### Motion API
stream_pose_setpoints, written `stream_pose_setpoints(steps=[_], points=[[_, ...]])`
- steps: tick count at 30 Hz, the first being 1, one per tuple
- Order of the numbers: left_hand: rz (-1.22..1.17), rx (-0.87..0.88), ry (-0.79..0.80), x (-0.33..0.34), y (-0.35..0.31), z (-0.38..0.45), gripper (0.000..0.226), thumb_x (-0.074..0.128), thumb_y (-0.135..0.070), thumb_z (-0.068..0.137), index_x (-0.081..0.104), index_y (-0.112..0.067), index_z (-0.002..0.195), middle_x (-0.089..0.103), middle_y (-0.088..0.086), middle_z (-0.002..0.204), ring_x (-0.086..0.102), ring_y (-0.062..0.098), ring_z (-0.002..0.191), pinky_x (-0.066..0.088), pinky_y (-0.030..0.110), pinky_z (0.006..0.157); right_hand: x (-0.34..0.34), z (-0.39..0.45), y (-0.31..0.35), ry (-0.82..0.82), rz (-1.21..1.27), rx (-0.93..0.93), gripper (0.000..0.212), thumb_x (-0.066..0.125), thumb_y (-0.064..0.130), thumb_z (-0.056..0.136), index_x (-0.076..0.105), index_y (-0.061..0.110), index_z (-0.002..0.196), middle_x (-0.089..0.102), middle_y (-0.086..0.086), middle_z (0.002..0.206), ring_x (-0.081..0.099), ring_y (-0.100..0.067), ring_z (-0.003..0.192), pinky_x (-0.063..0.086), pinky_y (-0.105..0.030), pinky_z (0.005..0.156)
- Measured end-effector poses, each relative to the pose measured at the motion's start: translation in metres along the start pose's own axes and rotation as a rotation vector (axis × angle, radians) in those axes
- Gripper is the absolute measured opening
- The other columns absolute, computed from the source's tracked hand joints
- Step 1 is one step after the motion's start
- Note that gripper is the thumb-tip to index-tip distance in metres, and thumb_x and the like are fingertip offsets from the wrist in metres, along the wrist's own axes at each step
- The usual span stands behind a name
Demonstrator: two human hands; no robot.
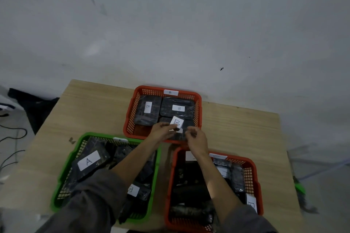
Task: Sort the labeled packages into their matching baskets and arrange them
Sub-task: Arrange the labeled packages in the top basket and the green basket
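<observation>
A red basket tagged B (132, 108) stands at the table's far middle with two black packages labelled B (147, 109) (178, 108) lying flat in it. Over its near edge my left hand (162, 131) and my right hand (195, 136) both hold a third black package with a white B label (177, 122). The green basket (62, 168) at near left holds several black packages, one labelled A (89, 161). Another red basket (253, 176) at near right holds more black packages, partly hidden by my right forearm.
The baskets sit on a light wooden table (94, 108) against a pale wall. Dark cloth (32, 106) and cables (11, 136) lie on the floor to the left. A green-handled broom (299, 187) lies off the table's right edge.
</observation>
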State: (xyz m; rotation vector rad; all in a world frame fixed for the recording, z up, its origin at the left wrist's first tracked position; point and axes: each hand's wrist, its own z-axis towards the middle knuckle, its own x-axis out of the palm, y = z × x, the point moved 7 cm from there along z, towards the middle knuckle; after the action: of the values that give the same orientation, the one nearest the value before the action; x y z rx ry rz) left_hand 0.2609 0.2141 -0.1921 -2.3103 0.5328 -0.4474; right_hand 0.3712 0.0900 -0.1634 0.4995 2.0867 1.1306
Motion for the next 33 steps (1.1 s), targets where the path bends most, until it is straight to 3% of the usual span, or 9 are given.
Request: stream_pose_setpoints(steps=[5, 9, 14, 22, 25, 28, 33], points=[[-0.003, -0.037, -0.011, 0.033, -0.021, 0.043, 0.042, 0.07, -0.005, 0.087, 0.056, 0.012, 0.123, 0.064, 0.027, 0.12, 0.066, 0.032, 0.104, 0.055, 0.033, 0.091, -0.012, 0.023, -0.007, 0.077, -0.35, -0.078, 0.022, 0.059, 0.021, 0.098, 0.067, 0.014, 0.116, 0.07, -0.005, 0.114, 0.065, -0.02, 0.101, 0.052, -0.034, 0.091], [-0.025, -0.073, -0.014, 0.059, -0.033, 0.074, 0.045, 0.07, -0.004, 0.087, 0.052, 0.011, 0.126, 0.062, 0.026, 0.123, 0.064, 0.034, 0.111, 0.052, 0.037, 0.099, -0.016, 0.041, -0.008, 0.104, -0.487, -0.111, 0.019, 0.056, 0.023, 0.096, 0.067, 0.019, 0.111, 0.071, -0.004, 0.107, 0.066, -0.022, 0.096, 0.054, -0.036, 0.084], [-0.042, -0.083, -0.097, 0.075, -0.045, 0.102, 0.041, 0.07, -0.001, 0.086, 0.054, 0.013, 0.122, 0.062, 0.028, 0.12, 0.066, 0.032, 0.102, 0.053, 0.039, 0.096, -0.023, 0.067, 0.0, 0.066, -0.419, -0.097, 0.02, 0.056, 0.022, 0.096, 0.068, 0.017, 0.11, 0.072, -0.006, 0.107, 0.066, -0.023, 0.094, 0.054, -0.034, 0.083], [-0.013, -0.058, -0.083, 0.085, -0.054, 0.127, 0.037, 0.062, 0.004, 0.09, 0.053, 0.014, 0.125, 0.06, 0.029, 0.125, 0.062, 0.036, 0.113, 0.05, 0.038, 0.101, -0.022, 0.079, -0.011, 0.064, -0.336, -0.073, 0.021, 0.059, 0.019, 0.096, 0.067, 0.015, 0.115, 0.071, -0.006, 0.111, 0.066, -0.02, 0.097, 0.056, -0.039, 0.089], [0.045, -0.02, -0.08, 0.089, -0.053, 0.129, 0.031, 0.06, 0.007, 0.09, 0.057, 0.012, 0.121, 0.061, 0.029, 0.123, 0.064, 0.032, 0.103, 0.05, 0.035, 0.099, -0.024, 0.079, -0.015, 0.065, -0.325, -0.068, 0.022, 0.059, 0.018, 0.097, 0.067, 0.014, 0.116, 0.071, -0.006, 0.109, 0.065, -0.017, 0.095, 0.056, -0.038, 0.089], [0.077, 0.0, -0.116, 0.089, -0.052, 0.129, 0.029, 0.062, 0.004, 0.09, 0.06, 0.009, 0.118, 0.064, 0.028, 0.118, 0.063, 0.027, 0.095, 0.052, 0.033, 0.095, -0.027, 0.077, -0.016, 0.058, -0.309, -0.064, 0.021, 0.059, 0.018, 0.096, 0.068, 0.014, 0.115, 0.071, -0.005, 0.107, 0.065, -0.017, 0.094, 0.056, -0.038, 0.088], [0.142, -0.019, -0.045, 0.093, -0.05, 0.121, 0.033, 0.067, -0.004, 0.089, 0.06, 0.01, 0.118, 0.065, 0.025, 0.118, 0.066, 0.028, 0.101, 0.053, 0.034, 0.095, -0.034, 0.071, -0.019, 0.033, -0.298, -0.043, 0.021, 0.059, 0.019, 0.096, 0.068, 0.017, 0.114, 0.071, -0.003, 0.107, 0.062, -0.012, 0.09, 0.056, -0.031, 0.085]])
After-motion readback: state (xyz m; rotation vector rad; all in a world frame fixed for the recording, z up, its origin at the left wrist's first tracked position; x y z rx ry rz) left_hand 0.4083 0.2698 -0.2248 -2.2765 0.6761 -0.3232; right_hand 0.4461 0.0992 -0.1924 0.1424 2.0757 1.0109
